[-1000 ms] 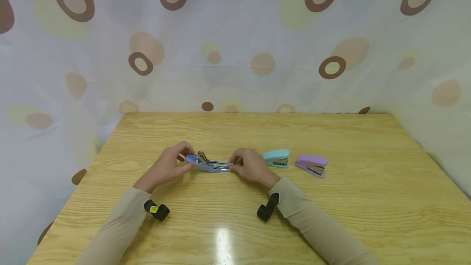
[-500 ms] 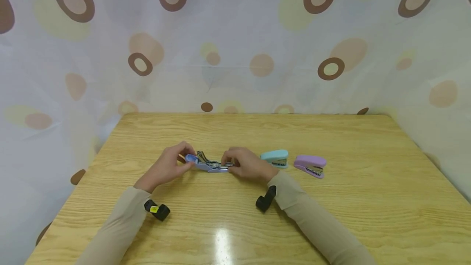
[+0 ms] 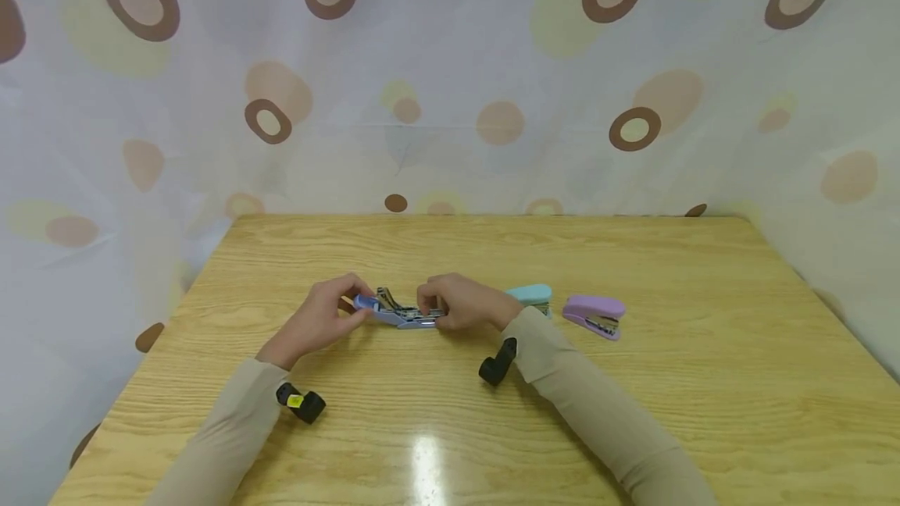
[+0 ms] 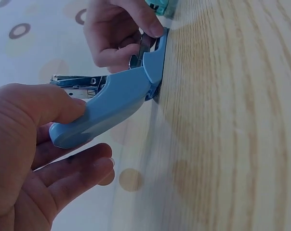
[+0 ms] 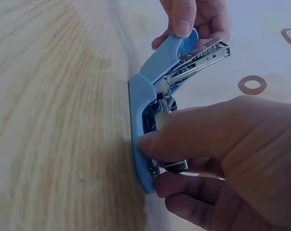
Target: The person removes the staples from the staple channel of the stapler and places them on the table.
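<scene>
A blue stapler [image 3: 389,318] lies opened wide on the table, its cover folded back to the left. My left hand [image 3: 322,316] pinches the end of the cover [image 4: 104,110] between thumb and fingers, as the left wrist view shows. A metal arm [image 5: 203,60] sticks up out of the cover. On the other half, my right hand [image 3: 466,304] grips the base [image 5: 141,120] and the metal staple channel, thumb at the base's side and fingertips on the far side. Those fingers hide part of the channel.
Just right of my right hand stands a mint green stapler [image 3: 530,294], partly covered by the wrist. A purple stapler [image 3: 594,308] lies farther right. The wooden table [image 3: 394,420] ends at a patterned cloth [image 3: 450,162] behind.
My right hand has shifted left along the stapler's channel, from its front end toward the hinge, and its wrist now overlaps the mint green stapler. My left hand has kept its hold.
</scene>
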Demonstrator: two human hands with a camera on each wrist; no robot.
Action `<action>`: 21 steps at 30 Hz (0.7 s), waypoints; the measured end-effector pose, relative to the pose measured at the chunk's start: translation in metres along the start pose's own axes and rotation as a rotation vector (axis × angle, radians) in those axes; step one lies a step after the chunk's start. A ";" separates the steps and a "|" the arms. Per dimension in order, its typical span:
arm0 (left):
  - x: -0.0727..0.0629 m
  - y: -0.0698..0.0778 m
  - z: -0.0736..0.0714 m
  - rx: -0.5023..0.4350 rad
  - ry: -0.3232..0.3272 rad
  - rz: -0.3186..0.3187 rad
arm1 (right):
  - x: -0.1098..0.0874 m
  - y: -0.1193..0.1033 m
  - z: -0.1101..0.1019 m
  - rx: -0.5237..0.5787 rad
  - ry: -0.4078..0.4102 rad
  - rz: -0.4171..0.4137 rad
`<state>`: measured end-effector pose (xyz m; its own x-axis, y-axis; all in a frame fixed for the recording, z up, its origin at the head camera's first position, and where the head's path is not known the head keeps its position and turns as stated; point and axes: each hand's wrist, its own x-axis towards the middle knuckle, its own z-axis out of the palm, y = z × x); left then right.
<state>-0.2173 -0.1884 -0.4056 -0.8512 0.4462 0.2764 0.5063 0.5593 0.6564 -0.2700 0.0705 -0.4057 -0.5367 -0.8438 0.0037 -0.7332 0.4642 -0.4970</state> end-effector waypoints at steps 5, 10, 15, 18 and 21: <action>0.000 0.001 0.000 0.000 0.007 0.000 | -0.002 0.001 0.000 0.035 0.015 0.011; -0.001 0.001 0.001 0.008 0.033 -0.005 | -0.007 0.004 0.004 0.059 0.083 0.027; -0.003 0.001 0.001 0.004 0.041 -0.010 | -0.011 0.006 0.011 0.079 0.162 0.025; -0.003 0.000 0.001 0.004 0.039 -0.008 | -0.013 0.007 0.016 0.090 0.212 0.010; -0.003 0.000 0.001 0.000 0.034 -0.001 | -0.015 0.006 0.019 0.100 0.248 0.009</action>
<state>-0.2144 -0.1895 -0.4074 -0.8561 0.4216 0.2990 0.5051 0.5596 0.6571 -0.2586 0.0811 -0.4256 -0.6381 -0.7421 0.2051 -0.6895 0.4322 -0.5812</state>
